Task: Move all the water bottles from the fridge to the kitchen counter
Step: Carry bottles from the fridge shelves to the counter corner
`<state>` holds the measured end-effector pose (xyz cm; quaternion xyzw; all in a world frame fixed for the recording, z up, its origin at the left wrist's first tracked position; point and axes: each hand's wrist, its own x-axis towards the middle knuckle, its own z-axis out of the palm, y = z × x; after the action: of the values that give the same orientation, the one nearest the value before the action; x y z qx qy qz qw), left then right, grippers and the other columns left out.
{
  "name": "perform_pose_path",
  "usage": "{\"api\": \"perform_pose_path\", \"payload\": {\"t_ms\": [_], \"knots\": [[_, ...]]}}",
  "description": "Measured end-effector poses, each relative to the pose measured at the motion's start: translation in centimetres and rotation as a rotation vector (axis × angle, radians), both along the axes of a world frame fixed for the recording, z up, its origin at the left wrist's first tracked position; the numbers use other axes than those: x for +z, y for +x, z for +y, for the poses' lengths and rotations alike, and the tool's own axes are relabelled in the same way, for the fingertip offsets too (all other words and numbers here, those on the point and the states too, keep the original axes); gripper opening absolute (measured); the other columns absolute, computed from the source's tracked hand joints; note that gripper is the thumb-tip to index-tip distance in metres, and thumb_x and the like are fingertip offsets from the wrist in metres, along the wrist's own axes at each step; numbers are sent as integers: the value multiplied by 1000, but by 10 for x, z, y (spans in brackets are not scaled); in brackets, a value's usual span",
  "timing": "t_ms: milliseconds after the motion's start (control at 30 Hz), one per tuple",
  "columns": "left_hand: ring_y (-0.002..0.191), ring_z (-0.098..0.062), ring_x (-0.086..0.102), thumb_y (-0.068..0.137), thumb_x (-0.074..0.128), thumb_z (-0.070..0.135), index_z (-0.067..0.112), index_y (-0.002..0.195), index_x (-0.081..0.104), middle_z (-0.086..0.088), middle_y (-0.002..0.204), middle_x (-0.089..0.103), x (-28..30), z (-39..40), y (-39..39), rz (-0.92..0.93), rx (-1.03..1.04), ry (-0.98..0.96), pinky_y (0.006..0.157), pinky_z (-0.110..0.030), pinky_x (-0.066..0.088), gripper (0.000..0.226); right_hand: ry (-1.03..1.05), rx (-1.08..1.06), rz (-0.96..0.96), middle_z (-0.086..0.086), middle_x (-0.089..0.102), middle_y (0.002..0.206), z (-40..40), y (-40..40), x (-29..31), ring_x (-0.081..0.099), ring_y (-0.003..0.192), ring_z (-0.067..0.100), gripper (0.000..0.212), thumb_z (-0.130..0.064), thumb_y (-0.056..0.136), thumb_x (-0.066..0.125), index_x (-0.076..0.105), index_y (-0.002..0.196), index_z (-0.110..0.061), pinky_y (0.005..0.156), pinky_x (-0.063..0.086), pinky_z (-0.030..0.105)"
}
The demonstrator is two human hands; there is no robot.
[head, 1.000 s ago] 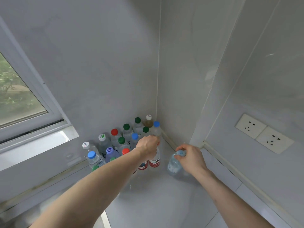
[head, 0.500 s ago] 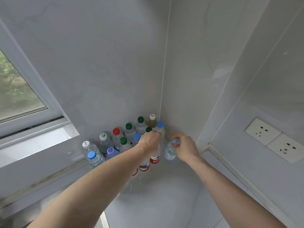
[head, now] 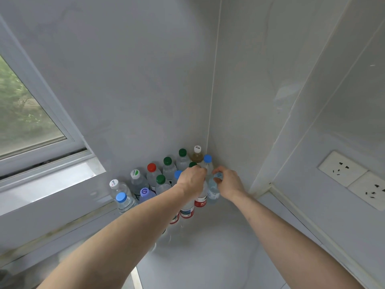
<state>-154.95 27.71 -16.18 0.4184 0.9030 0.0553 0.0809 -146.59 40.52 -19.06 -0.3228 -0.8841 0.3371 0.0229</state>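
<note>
Both hands set water bottles into the far corner of the kitchen counter (head: 208, 257).
The right hand (head: 230, 183) gripped a small clear bottle (head: 213, 189) by its pale-blue cap; the left hand (head: 192, 180) curled over the top of a red-labelled bottle (head: 201, 202) just beside it. Behind stood the cluster — green, red and blue caps, one amber-filled bottle (head: 196, 156) against the wall. Window (head: 27, 119) at left, wall sockets (head: 354, 178) at right.
</note>
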Motion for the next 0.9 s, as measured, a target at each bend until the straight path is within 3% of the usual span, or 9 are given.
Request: {"api": "perform_pose_path", "payload": {"t_ms": [167, 300, 400, 500, 600, 733, 833, 900], "knots": [[93, -29, 63, 90, 57, -1, 15, 108, 62, -7, 109, 63, 2, -5, -3, -9, 8, 2, 70, -36, 48, 24, -52, 30, 20, 10, 65, 134, 2, 1, 0, 63, 119, 32, 49, 1, 96, 51, 64, 136, -25, 94, 52, 32], [91, -27, 60, 90, 56, 2, 16, 113, 62, -4, 110, 61, 4, -14, 1, 9, 21, 19, 68, -35, 43, 27, -57, 83, 47, 5, 62, 143, 3, 10, -1, 59, 129, 27, 59, 4, 94, 49, 60, 145, -25, 105, 48, 31], [102, -27, 59, 90, 56, 8, 20, 121, 61, -2, 117, 62, 6, -25, 7, 11, 53, 61, 70, -35, 45, 34, -86, 87, 120, -9, 65, 135, -4, 20, 3, 62, 119, 16, 57, 2, 95, 51, 62, 140, -32, 94, 45, 22], [114, -27, 54, 91, 54, 14, 22, 134, 57, 0, 130, 59, 13, -47, 20, -10, 67, 135, 82, -38, 52, 43, -140, -7, 232, -16, 60, 136, -21, 40, 11, 59, 117, 6, 58, 4, 94, 52, 60, 142, -26, 94, 40, 15], [122, -24, 52, 93, 59, 21, 25, 139, 55, 5, 143, 53, 24, -82, 45, -48, 64, 228, 96, -38, 51, 47, -258, -82, 321, -13, 64, 137, -44, 73, 15, 65, 118, 9, 58, 0, 95, 58, 56, 146, -29, 92, 48, 16], [131, -19, 48, 92, 64, 32, 30, 138, 57, 10, 148, 48, 31, -132, 84, -131, 91, 267, 105, -33, 45, 46, -444, -184, 356, -6, 65, 128, -83, 125, 25, 61, 120, 7, 54, -10, 98, 66, 54, 142, -39, 75, 49, 7], [132, -17, 45, 93, 64, 35, 35, 139, 54, 12, 152, 41, 31, -161, 111, -176, 92, 227, 108, -30, 40, 47, -478, -159, 340, -8, 59, 142, -111, 158, 27, 56, 129, 10, 54, -8, 98, 64, 55, 146, -31, 85, 46, 4], [135, -16, 42, 93, 65, 35, 36, 142, 51, 13, 153, 39, 29, -177, 125, -202, 86, 226, 111, -31, 38, 51, -501, -125, 330, -15, 53, 149, -126, 177, 30, 50, 135, 8, 53, -8, 99, 63, 54, 146, -32, 99, 45, 10]]}}
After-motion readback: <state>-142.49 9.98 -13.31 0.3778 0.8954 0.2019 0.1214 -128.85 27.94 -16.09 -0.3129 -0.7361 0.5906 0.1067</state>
